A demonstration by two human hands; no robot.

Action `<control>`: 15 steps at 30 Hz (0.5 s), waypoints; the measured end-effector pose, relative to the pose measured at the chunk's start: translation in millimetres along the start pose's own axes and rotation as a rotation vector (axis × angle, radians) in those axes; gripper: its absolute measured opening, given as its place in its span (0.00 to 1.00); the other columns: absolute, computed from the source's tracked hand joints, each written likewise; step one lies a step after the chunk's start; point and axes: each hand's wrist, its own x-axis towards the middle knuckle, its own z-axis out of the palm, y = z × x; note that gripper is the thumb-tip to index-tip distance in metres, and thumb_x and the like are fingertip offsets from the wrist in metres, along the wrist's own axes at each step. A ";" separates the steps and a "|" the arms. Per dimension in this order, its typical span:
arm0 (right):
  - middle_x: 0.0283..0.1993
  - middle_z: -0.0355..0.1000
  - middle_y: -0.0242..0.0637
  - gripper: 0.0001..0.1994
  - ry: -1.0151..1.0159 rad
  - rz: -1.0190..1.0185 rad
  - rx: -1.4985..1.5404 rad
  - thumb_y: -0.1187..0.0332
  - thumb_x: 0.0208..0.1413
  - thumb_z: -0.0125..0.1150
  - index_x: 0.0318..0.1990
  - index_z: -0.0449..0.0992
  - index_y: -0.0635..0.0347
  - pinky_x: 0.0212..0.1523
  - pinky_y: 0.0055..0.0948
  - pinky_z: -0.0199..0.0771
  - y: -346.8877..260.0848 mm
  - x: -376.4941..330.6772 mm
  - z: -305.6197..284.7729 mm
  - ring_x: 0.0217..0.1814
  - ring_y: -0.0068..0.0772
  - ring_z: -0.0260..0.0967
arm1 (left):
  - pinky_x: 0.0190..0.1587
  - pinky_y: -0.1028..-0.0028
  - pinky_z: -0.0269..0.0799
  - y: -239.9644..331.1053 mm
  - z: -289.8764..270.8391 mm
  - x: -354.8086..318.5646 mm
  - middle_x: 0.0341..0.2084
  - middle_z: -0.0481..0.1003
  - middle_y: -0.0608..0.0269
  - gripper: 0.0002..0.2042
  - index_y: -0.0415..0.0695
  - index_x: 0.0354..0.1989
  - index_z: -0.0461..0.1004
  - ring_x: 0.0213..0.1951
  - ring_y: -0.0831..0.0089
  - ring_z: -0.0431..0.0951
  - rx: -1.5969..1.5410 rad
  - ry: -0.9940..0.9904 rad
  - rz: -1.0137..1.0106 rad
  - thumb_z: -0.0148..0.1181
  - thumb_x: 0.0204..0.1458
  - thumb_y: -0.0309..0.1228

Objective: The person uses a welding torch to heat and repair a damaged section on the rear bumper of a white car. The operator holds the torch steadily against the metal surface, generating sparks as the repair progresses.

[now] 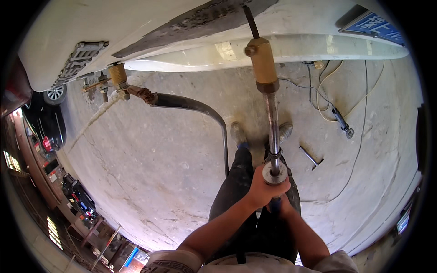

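I hold a slide hammer dent puller (pixel 272 123) with both hands. Its brass-coloured head (pixel 264 61) is at the far end, and a dark tip (pixel 251 22) runs from it to a bare, sanded grey patch (pixel 195 22) on a white car body panel (pixel 150 18). My left hand (pixel 263 189) is wrapped round the shaft at the round metal weight (pixel 275 174). Below it, my right hand (pixel 283 207) is closed round the blue handle (pixel 275 204), partly hidden by my left hand and wrist.
At left, a brass clamp (pixel 117 75) with a thick black cable (pixel 195 103) hangs by the panel's edge. On the concrete floor lie a T-shaped tool (pixel 312 157), a black angle grinder-like power tool (pixel 340 119) and loose cords (pixel 364 104). A black car (pixel 43 116) stands far left.
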 end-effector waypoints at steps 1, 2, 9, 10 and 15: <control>0.28 0.71 0.31 0.19 -0.341 0.188 -0.020 0.47 0.59 0.57 0.42 0.74 0.54 0.24 0.27 0.68 -8.6 10.2 -19.6 0.26 0.26 0.70 | 0.33 0.76 0.71 -0.9 4.4 0.3 0.25 0.74 0.65 0.10 0.40 0.32 0.71 0.28 0.79 0.75 -0.015 -0.011 0.011 0.65 0.43 0.20; 0.27 0.71 0.31 0.19 -0.369 0.246 -0.102 0.47 0.59 0.57 0.41 0.74 0.54 0.24 0.27 0.68 -18.6 8.2 -15.0 0.25 0.26 0.70 | 0.32 0.76 0.72 -1.9 8.7 -1.5 0.25 0.74 0.63 0.10 0.39 0.32 0.70 0.27 0.78 0.75 -0.032 -0.014 0.019 0.65 0.42 0.19; 0.39 0.74 0.33 0.21 0.172 -0.422 -0.105 0.52 0.66 0.50 0.46 0.73 0.64 0.40 0.24 0.71 17.8 2.6 7.0 0.39 0.22 0.72 | 0.36 0.78 0.69 2.2 -1.8 0.5 0.25 0.73 0.71 0.09 0.41 0.30 0.71 0.30 0.83 0.71 0.039 0.047 0.024 0.66 0.45 0.21; 0.36 0.74 0.34 0.21 0.170 -0.445 -0.121 0.50 0.66 0.48 0.45 0.72 0.63 0.35 0.25 0.71 23.1 4.0 7.3 0.34 0.24 0.72 | 0.36 0.78 0.69 1.1 -3.4 0.5 0.25 0.73 0.71 0.08 0.41 0.30 0.71 0.30 0.83 0.71 0.037 0.046 0.020 0.66 0.45 0.21; 0.30 0.72 0.36 0.21 0.162 -0.503 -0.160 0.50 0.69 0.43 0.43 0.69 0.62 0.25 0.27 0.71 18.5 -0.2 21.0 0.24 0.29 0.72 | 0.34 0.78 0.70 -5.9 -5.3 -0.7 0.26 0.74 0.66 0.09 0.40 0.31 0.71 0.29 0.80 0.73 0.123 0.034 0.073 0.65 0.44 0.20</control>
